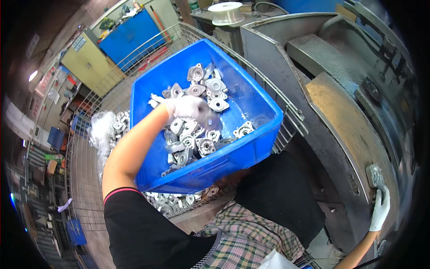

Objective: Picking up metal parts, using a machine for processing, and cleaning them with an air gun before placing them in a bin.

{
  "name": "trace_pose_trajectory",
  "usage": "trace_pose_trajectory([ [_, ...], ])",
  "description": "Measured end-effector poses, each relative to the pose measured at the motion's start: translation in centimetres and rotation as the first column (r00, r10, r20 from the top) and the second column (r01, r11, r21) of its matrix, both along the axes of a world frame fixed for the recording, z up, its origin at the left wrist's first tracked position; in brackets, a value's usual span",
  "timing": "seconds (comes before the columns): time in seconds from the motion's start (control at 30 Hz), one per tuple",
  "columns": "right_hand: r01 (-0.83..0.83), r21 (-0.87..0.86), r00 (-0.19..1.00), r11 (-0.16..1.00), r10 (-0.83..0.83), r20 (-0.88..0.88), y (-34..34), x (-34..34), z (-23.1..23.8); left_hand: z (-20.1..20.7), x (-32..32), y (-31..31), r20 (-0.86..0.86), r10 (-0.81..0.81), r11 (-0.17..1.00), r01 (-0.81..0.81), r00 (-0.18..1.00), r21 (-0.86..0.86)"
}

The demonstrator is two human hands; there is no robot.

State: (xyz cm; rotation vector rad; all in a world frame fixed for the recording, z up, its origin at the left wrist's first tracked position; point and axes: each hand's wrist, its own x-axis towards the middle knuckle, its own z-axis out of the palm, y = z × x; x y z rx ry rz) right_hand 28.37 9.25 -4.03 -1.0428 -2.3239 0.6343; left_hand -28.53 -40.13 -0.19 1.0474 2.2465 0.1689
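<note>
My left hand (186, 109), in a white glove, reaches into a blue plastic bin (206, 168) over a pile of small silvery metal castings (206, 145). Its fingers are smeared by motion, so whether they grip a casting does not show. At the far right, my white-gloved right hand (380, 210) has its fingers closed at the lower end of a grey metal casting (375, 175). That casting rests at the worn ledge of a grey metal machine (329, 125). The castings in the bin have round bored centres and side lugs.
A wire mesh cage (85, 179) surrounds the bin, with more castings (188, 198) under it and a clear plastic bag (103, 132) at its left. A white spool (225, 13) stands behind. Blue (130, 38) and yellow cabinets (89, 62) are at the back left.
</note>
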Motion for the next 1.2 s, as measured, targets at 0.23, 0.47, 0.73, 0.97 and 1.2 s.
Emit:
trace_pose_trajectory([
  [0.23, 0.095, -0.258, 0.927, 0.961, -0.180, -0.329, -0.5, 0.7, -0.3, 11.2, 2.4, 6.0, 0.129, 0.200, 0.774, -0.237, 0.971, 0.587],
  [0.47, -0.045, -0.411, 0.887, 0.911, -0.153, -0.436, -0.2, 0.9, 0.8, 13.7, 7.8, 20.5, -0.102, -0.054, 0.757, 0.108, 0.993, 0.644],
  [0.73, -0.015, -0.411, 0.853, 0.911, -0.203, -0.481, -2.5, -0.2, 2.3, 10.2, 14.4, 37.2, -0.217, -0.239, 0.657, 0.322, 0.946, 0.682],
  [0.97, 0.012, -0.449, 0.835, 0.893, -0.256, -0.488, -3.1, -0.6, 3.3, 5.8, 13.5, 49.9, -0.149, -0.261, 0.622, 0.284, 0.954, 0.729],
  [1.2, 0.018, -0.471, 0.830, 0.882, -0.276, -0.485, -3.2, -0.7, 3.3, 1.9, 12.5, 54.8, -0.655, 0.005, 0.452, 0.583, 0.755, 0.676],
])
